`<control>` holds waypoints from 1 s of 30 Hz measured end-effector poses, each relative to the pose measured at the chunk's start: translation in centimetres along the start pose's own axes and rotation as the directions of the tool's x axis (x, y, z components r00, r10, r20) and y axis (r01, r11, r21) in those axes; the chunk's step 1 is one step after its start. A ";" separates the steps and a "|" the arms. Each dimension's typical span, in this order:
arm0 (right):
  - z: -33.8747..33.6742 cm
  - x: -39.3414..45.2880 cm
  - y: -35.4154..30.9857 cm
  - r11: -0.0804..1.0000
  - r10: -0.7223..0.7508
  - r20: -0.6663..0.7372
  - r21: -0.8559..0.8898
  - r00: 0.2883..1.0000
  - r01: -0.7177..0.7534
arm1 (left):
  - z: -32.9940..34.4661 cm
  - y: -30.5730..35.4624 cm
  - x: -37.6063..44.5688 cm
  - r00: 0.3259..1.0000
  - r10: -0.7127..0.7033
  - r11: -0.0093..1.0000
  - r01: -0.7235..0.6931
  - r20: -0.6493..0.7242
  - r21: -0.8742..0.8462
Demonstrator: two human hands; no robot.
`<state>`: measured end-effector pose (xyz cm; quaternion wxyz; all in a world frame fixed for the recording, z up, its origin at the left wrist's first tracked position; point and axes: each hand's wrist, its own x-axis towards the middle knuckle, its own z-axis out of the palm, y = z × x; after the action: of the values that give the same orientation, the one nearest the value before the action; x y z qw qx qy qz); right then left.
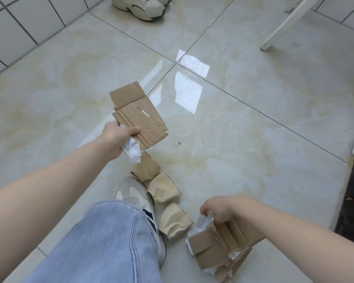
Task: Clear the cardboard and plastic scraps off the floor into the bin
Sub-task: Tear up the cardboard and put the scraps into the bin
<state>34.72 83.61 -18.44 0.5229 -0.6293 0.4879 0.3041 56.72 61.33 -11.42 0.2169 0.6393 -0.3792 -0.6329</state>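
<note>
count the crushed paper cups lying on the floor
3, in a row beside the person's shoe: the farthest cup below the left hand, the middle cup, and the nearest cup by the right hand. None look hidden.

head view | worn on person's head | faces forward and steeply down | near, over tiled floor (223, 139)

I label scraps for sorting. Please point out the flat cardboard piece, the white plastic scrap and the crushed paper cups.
flat cardboard piece (139, 117), head view, its middle.
white plastic scrap (132, 153), head view, crumpled middle.
crushed paper cups (164, 189), head view, middle cup's side.
</note>
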 end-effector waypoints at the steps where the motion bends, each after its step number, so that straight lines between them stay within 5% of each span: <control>1: 0.8 -0.1 -0.3 0.999 -0.020 -0.021 -0.036 1.000 0.019 | 0.7 -0.3 -0.5 1.000 -0.006 1.000 0.006 0.020 0.007; 12: 4.2 -0.6 -1.9 0.964 -0.168 -0.119 -0.226 0.979 0.138 | 3.1 -2.6 -2.2 0.992 -0.092 0.991 0.082 0.091 0.108; 19: 0.8 -1.5 0.2 0.901 -0.029 -0.355 -0.414 0.934 -0.130 | 2.4 -2.4 -1.5 0.993 -0.098 0.989 0.089 0.073 0.117; 25: -5.6 -3.4 4.1 0.927 0.066 -0.568 -0.270 0.820 -0.261 | 2.3 -1.2 -1.5 0.996 -0.073 0.995 0.068 0.060 0.078; 30: -9.5 -5.4 5.9 0.984 0.116 -0.405 -0.076 0.907 -0.160 | 2.2 -0.4 -1.6 0.998 -0.050 0.997 0.047 0.049 0.064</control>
<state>26.21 76.31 -13.18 0.3554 -0.6690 0.6104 0.2315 54.83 63.22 -10.97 0.1717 0.6384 -0.3887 -0.6418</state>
